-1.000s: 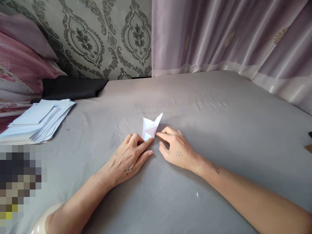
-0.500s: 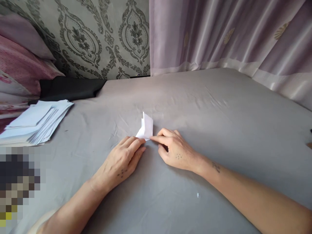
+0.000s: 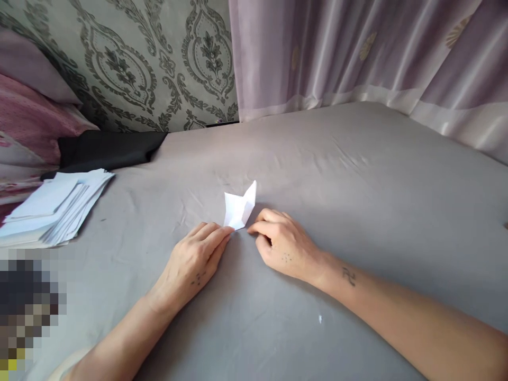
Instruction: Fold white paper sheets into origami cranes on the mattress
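A small folded sheet of white paper (image 3: 237,211) stands partly opened on the grey bed sheet, its two flaps raised at the back. My left hand (image 3: 200,251) pinches the paper's near left corner between thumb and fingers. To the right, my right hand (image 3: 281,241) rests with bent fingers, the index fingertip just beside the paper's near right edge. A gap shows between its index finger and thumb, and nothing is held there. The inner folds of the paper are only partly visible.
A stack of white paper (image 3: 59,206) lies at the left, in front of a folded black cloth (image 3: 111,148). Pink and mauve fabric (image 3: 35,106) is heaped behind it. A purple curtain (image 3: 337,53) hangs at the back right. A tiny white scrap (image 3: 320,319) lies nearer me.
The folded paper has opened out, with one flap now leaning left and another right. My right index finger has bent and come off the paper's edge. My view has shifted slightly.
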The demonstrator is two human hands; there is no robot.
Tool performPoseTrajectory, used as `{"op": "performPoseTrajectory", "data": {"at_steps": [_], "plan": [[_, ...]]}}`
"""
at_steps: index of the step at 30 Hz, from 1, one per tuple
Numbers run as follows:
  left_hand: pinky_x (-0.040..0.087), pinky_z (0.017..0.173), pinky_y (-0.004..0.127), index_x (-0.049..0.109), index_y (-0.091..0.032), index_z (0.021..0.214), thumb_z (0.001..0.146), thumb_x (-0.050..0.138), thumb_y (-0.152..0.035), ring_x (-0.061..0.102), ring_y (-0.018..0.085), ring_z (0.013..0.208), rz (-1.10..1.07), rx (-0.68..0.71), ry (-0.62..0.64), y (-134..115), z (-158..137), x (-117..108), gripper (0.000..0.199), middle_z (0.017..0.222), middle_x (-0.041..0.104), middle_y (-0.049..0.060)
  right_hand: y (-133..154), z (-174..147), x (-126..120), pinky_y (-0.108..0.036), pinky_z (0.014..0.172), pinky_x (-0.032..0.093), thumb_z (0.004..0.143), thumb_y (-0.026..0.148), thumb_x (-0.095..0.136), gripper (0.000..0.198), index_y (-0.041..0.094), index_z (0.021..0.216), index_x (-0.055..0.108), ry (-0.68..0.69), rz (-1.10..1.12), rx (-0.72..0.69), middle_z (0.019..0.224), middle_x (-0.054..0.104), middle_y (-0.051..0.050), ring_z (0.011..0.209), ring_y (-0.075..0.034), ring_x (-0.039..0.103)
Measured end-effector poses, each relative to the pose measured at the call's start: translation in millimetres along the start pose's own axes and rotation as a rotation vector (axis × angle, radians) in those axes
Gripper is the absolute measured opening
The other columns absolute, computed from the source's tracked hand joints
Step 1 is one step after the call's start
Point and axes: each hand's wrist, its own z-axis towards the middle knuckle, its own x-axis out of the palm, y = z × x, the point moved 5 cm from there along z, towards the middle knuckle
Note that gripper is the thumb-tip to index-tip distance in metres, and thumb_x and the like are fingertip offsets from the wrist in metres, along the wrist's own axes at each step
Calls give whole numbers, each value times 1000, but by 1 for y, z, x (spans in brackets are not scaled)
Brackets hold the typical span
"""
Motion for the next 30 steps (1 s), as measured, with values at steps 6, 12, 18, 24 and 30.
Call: {"op": "performPoseTrajectory", "data": {"at_steps": [6, 12, 18, 24, 30], "plan": [[42, 60, 26, 64, -24, 118, 98, 44, -28, 52, 17, 77, 81, -43, 11, 2, 5, 10, 28, 83, 54, 3, 3, 4, -8, -28, 73, 46, 85, 3, 46, 28, 16, 97, 67, -167, -36, -23, 92, 64, -5, 81, -15, 58], [40, 61, 27, 70, -21, 97, 98, 41, -33, 48, 16, 74, 88, -74, 44, 4, 10, 15, 31, 78, 47, 3, 19, 11, -14, -42, 102, 34, 94, 5, 44, 42, 30, 125, 56, -207, -434, -481, 141, 51, -2, 128, -22, 40], [44, 67, 28, 69, -23, 98, 97, 45, -35, 53, 17, 80, -4, -114, 18, 8, 10, 18, 28, 86, 53, 4, 23, 27, -13, -47, 109, 25, 96, 11, 43, 24, 21, 98, 65, -67, -623, -589, 129, 58, -7, 123, -24, 43], [48, 75, 33, 69, -23, 109, 92, 55, -37, 51, 20, 85, -18, -61, -81, 10, 12, 16, 26, 91, 57, 6, 27, 40, -28, -46, 106, 24, 92, 5, 44, 24, 17, 85, 63, 105, -523, -493, 102, 65, -7, 102, -20, 52], [47, 82, 38, 71, -22, 106, 93, 52, -31, 49, 21, 87, 15, 10, -109, 5, 12, 11, 25, 95, 59, 8, 19, 47, -28, -44, 100, 27, 85, 3, 55, 22, 19, 93, 67, 263, -358, -458, 101, 64, -5, 105, -21, 52]]}}
